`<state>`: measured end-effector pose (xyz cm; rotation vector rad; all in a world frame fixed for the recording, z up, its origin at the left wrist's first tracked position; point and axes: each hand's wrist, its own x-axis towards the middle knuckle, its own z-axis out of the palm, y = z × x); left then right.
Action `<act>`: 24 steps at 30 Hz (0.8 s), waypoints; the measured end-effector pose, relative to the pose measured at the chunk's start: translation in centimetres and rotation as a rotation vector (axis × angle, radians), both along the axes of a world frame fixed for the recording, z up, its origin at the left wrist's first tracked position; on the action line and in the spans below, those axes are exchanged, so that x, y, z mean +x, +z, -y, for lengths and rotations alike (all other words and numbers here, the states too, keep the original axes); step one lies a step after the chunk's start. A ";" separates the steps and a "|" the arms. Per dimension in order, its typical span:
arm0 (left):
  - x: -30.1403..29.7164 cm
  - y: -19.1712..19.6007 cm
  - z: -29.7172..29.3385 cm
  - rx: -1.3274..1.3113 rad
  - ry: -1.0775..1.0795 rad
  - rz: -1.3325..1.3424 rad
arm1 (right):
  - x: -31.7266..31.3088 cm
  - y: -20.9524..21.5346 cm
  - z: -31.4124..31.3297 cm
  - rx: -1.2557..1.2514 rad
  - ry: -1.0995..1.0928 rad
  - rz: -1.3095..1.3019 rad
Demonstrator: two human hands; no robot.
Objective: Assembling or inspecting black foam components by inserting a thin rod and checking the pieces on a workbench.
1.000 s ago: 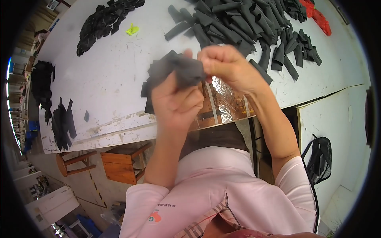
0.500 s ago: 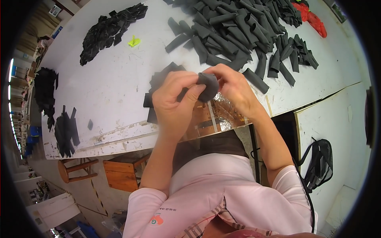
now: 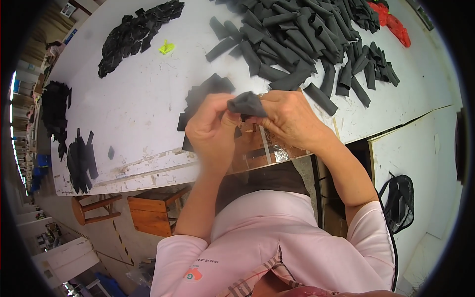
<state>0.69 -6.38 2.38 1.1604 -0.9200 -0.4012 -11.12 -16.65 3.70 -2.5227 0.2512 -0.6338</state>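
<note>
A dark grey fabric piece (image 3: 250, 103), curled like a short tube, is held in the air between both hands above the near table edge. My left hand (image 3: 210, 123) pinches its left end between thumb and fingers. My right hand (image 3: 291, 118) is closed on its right end, fingertips partly hidden behind the cloth and each other. Just beyond my left hand lies a spread of flat dark grey fabric pieces (image 3: 210, 89), partly covered by that hand. Below the hands, a brown, shiny taped patch (image 3: 252, 143) covers the table edge.
A large heap of dark grey fabric tubes (image 3: 292, 44) fills the far right of the white table (image 3: 143, 114). Black pieces (image 3: 138, 34) lie far left, near a yellow-green scrap (image 3: 166, 47). A red bag (image 3: 393, 27) sits at far right; a wooden stool (image 3: 151, 214) stands below the table's left side.
The fabric piece has turned from upright to lying more sideways, its end now toward my left hand. My right hand has moved slightly down and turned over, its back now upward.
</note>
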 end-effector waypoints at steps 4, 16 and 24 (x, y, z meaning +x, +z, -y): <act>0.3 0.9 0.2 -0.094 0.045 0.394 | 0.0 -1.8 0.2 0.035 -0.015 0.150; -1.2 0.3 0.0 -0.044 -0.209 -0.261 | 0.2 -4.3 -0.9 0.241 -0.070 0.143; 0.4 1.6 1.3 0.238 -0.381 0.046 | -0.2 -5.3 -0.8 0.387 -0.007 0.136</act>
